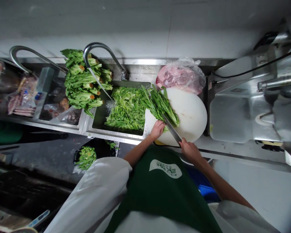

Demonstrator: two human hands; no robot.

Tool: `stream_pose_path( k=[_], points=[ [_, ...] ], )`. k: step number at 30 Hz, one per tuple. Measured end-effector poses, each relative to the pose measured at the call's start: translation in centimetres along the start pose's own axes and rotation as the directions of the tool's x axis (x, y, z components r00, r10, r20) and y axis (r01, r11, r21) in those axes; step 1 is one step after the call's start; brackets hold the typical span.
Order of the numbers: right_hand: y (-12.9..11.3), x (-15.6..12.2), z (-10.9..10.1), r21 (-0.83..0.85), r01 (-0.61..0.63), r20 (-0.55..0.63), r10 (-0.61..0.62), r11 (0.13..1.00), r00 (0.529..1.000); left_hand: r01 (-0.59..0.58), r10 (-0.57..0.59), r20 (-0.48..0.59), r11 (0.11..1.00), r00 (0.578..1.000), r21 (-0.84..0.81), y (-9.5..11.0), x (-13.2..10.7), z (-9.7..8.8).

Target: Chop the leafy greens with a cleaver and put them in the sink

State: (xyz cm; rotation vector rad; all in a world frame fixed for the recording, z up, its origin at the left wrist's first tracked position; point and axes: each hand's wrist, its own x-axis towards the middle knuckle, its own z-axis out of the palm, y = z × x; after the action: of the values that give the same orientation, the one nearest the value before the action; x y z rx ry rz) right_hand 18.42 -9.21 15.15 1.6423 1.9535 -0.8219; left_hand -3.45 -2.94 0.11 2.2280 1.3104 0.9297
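Note:
My right hand is closed round the handle of a kitchen knife, whose blade points up and left against a bunch of leafy greens. The bunch lies across the left part of a round white cutting board, with some leaf tips reaching over the sink side. At the near left edge of the board, my left hand has its fingers closed on the greens beside the blade. Cut greens fill much of the sink to the left.
Water runs from a curved faucet into the sink. Whole heads of greens are piled left of it. Bagged raw meat sits behind the board. A bin with trimmings stands on the floor. Metal equipment is at right.

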Motion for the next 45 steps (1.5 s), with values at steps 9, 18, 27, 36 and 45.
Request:
stream_pose_path(
  k=[9,18,27,36,45],
  points=[
    [-0.2,0.5,0.7,0.083,0.005,-0.003,-0.004,0.997,1.0,0.033,-0.034,-0.046,0.999,0.998,-0.011,0.0,0.0,-0.2],
    [4.7,-3.8,-0.9,0.059,-0.132,-0.093,0.137,0.989,0.986,0.142,-0.127,-0.103,0.977,0.987,0.161,1.7,3.3,-3.6],
    [6.8,-2.7,0.4,0.015,-0.257,-0.159,0.256,0.966,0.953,0.037,-0.062,0.155,0.986,0.986,0.161,1.4,11.1,1.6],
    [5.4,-3.3,-0.2,0.004,-0.2,-0.15,0.199,0.98,0.969,-0.157,0.144,0.164,0.985,0.976,0.073,2.9,9.4,2.1],
    [6.5,-3.0,-2.4,-0.104,-0.143,-0.082,0.135,0.984,0.988,-0.129,0.088,0.251,0.979,0.964,0.155,3.1,9.9,2.9]
  ],
)
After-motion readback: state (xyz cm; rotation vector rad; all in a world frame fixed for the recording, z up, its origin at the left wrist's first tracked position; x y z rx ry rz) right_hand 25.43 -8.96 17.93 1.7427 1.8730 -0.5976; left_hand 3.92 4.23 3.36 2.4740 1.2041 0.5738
